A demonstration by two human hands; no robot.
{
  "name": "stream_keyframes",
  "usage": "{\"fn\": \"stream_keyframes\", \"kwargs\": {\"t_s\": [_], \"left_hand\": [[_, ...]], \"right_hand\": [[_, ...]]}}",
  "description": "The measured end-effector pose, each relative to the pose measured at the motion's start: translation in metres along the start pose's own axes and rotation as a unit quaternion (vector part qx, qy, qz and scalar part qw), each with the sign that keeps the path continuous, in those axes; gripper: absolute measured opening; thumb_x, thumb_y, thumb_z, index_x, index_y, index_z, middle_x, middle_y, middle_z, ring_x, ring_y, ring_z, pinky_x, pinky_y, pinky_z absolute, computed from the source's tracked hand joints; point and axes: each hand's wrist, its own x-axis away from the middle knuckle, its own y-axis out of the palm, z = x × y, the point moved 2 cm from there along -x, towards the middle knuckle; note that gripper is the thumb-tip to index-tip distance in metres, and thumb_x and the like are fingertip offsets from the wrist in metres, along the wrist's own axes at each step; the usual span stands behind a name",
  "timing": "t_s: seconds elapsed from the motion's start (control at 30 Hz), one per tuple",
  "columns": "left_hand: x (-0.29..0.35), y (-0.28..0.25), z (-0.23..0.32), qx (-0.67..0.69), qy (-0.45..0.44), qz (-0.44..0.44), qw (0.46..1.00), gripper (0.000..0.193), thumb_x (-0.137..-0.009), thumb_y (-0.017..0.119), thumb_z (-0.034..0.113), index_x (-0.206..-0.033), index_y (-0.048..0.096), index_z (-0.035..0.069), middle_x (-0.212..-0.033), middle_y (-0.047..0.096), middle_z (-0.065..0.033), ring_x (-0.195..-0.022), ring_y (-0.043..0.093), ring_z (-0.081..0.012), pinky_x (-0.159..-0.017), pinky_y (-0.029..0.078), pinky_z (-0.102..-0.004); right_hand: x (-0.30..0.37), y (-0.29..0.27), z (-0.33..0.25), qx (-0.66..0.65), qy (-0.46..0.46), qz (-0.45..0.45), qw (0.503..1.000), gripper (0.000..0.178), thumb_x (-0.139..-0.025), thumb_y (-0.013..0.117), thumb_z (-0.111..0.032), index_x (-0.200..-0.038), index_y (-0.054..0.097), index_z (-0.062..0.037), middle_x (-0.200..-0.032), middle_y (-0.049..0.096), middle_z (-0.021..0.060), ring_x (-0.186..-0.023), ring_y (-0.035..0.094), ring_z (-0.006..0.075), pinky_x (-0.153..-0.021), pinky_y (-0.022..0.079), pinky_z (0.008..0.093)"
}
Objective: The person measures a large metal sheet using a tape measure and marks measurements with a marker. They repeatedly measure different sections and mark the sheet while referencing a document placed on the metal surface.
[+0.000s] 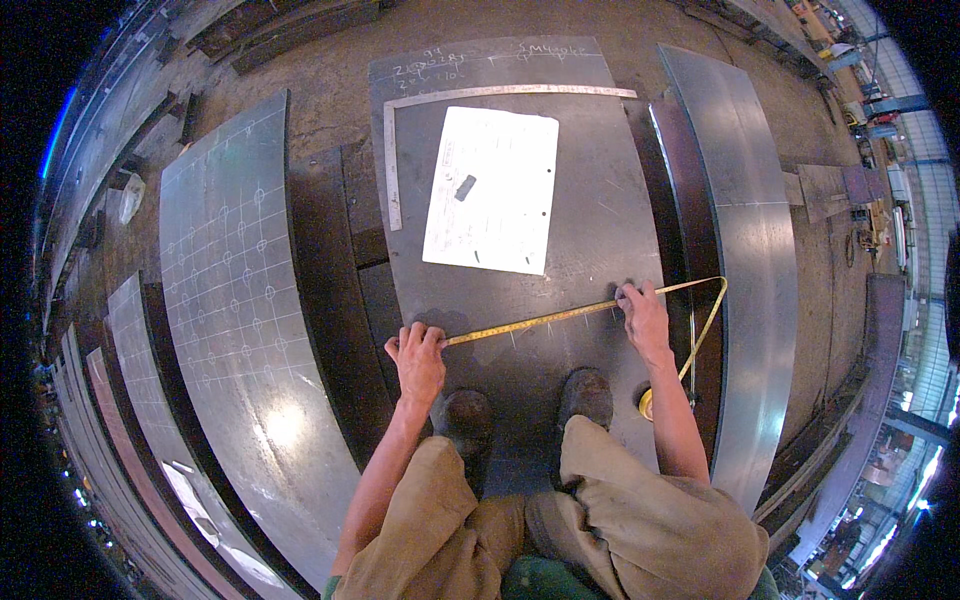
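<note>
A yellow tape measure [530,323] is stretched across the dark steel plate [590,240] in front of my boots. At the plate's left edge, my left hand [418,358] is closed on the end of the tape. My right hand [643,318] pinches the blade near the right edge. Past that hand the blade runs over the gap, folds sharply and comes back to its yellow case [646,403], partly hidden by my right forearm. Short chalk marks lie along the tape. Ahead are a white paper sheet [500,190] with a small dark block [465,188] on it.
A metal carpenter's square [393,150] frames the paper's far left corner. To the left lies a steel plate [230,250] scribed with a grid and circles. Another long plate [750,230] is on the right. Dark gaps separate the plates. My boots [585,400] stand on the middle plate.
</note>
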Motion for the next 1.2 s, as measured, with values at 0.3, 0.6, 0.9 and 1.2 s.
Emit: {"fn": "stream_keyframes", "kwargs": {"t_s": [0.3, 0.6, 0.9, 1.2], "left_hand": [[-0.001, 0.000, 0.000, -0.011, -0.007, -0.003, 1.000, 0.011, -0.088, 0.069, 0.014, -0.100, 0.069, 0.014, -0.098, 0.054, -0.0049, -0.101, 0.053, -0.0283, -0.093, 0.035, -0.0489], [-0.001, -0.002, -0.001, 0.001, -0.014, -0.009, 1.000, 0.012, -0.087, 0.069, 0.012, -0.099, 0.069, 0.014, -0.098, 0.054, -0.0048, -0.101, 0.053, -0.0280, -0.091, 0.034, -0.0485], [-0.002, -0.002, 0.000, -0.005, -0.008, -0.003, 1.000, 0.012, -0.087, 0.069, 0.013, -0.099, 0.069, 0.014, -0.099, 0.055, -0.0046, -0.102, 0.053, -0.0275, -0.091, 0.034, -0.0479], [-0.003, -0.004, -0.001, 0.012, -0.014, -0.004, 1.000, 0.008, -0.088, 0.070, 0.016, -0.095, 0.071, 0.015, -0.096, 0.056, -0.0034, -0.100, 0.054, -0.0270, -0.091, 0.034, -0.0474]], "right_hand": [[0.001, 0.004, 0.004, 0.007, 0.009, -0.009, 1.000, 0.028, -0.094, 0.065, -0.013, -0.121, 0.067, -0.0098, -0.115, 0.059, 0.0230, -0.088, 0.067, 0.0424, -0.072, 0.057, 0.0488], [-0.001, 0.001, -0.002, -0.014, 0.024, -0.028, 0.999, 0.024, -0.095, 0.066, -0.015, -0.118, 0.067, -0.0111, -0.114, 0.058, 0.0216, -0.089, 0.067, 0.0429, -0.073, 0.056, 0.0502], [0.000, 0.000, 0.000, 0.009, 0.011, -0.015, 1.000, 0.025, -0.095, 0.066, -0.018, -0.119, 0.066, -0.0132, -0.116, 0.058, 0.0224, -0.087, 0.067, 0.0429, -0.071, 0.056, 0.0495], [-0.001, -0.005, -0.010, -0.016, 0.000, 0.024, 1.000, 0.008, -0.097, 0.062, -0.014, -0.104, 0.064, -0.0113, -0.099, 0.054, 0.0191, -0.086, 0.064, 0.0427, -0.070, 0.051, 0.0498]]}}
